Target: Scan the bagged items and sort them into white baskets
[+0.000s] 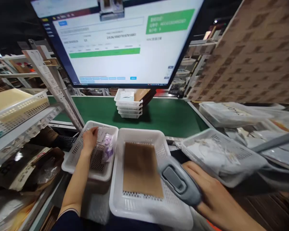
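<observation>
In the left white basket, my left hand is closed, its fingertips bent together beside small clear packets with purple contents. What the fingers hold, if anything, is hidden. My right hand is wrapped around a grey handheld barcode scanner, held over the right side of the middle white basket. A flat brown cardboard piece lies in that middle basket. The scanner's grip is mostly covered by my hand.
A large monitor hangs ahead. Behind the baskets runs a green conveyor belt bearing stacked white baskets. Another basket of white packets stands right. A metal-posted shelf is left, and a patterned brown panel is upper right.
</observation>
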Action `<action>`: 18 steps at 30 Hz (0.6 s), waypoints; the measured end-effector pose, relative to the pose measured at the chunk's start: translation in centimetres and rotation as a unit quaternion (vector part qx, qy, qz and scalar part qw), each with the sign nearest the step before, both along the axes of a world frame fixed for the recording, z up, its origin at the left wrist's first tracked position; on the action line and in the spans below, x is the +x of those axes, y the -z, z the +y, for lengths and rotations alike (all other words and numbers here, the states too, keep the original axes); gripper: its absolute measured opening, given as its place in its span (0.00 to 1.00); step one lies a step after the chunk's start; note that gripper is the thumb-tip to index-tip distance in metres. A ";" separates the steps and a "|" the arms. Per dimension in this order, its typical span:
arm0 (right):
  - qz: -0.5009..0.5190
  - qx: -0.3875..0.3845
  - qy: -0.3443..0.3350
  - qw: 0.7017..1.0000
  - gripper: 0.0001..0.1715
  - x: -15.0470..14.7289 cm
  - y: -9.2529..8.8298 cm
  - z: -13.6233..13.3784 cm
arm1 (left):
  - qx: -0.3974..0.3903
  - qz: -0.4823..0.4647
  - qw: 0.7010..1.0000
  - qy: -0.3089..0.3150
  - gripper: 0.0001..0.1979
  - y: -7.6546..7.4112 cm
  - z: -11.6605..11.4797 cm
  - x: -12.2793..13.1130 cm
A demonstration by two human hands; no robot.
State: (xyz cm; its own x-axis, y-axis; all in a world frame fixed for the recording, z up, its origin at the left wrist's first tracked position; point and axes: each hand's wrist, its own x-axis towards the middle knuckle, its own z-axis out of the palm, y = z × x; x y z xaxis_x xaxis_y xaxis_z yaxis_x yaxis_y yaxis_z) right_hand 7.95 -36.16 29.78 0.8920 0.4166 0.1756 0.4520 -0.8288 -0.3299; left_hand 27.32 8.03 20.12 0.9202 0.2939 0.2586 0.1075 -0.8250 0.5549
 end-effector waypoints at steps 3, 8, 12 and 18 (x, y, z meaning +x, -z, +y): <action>0.076 -0.063 -0.036 0.995 0.33 1.3 -0.3 4.1 | -0.129 -0.069 0.977 0.157 0.19 -3.1 -4.6 -1.4; 0.127 -0.150 -0.020 0.980 0.27 3.3 -2.4 8.4 | -0.274 -0.053 0.920 0.276 0.20 -3.3 -11.6 -3.5; 0.154 -0.131 0.003 0.979 0.24 2.3 -1.2 6.4 | -0.273 0.007 0.907 0.320 0.21 -0.4 -13.3 -2.2; 0.128 -0.056 0.011 0.990 0.26 -1.6 3.4 -0.6 | -0.124 0.037 0.992 0.002 0.24 4.8 -5.7 4.3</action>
State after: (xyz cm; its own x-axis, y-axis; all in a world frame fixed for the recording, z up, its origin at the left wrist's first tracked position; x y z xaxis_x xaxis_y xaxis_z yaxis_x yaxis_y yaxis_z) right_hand 6.36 -36.74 26.38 0.9104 0.4008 -0.1027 0.3474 -0.8753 -0.3364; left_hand 31.64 2.33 15.30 0.9353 0.3363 0.1102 0.1525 -0.6639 0.7321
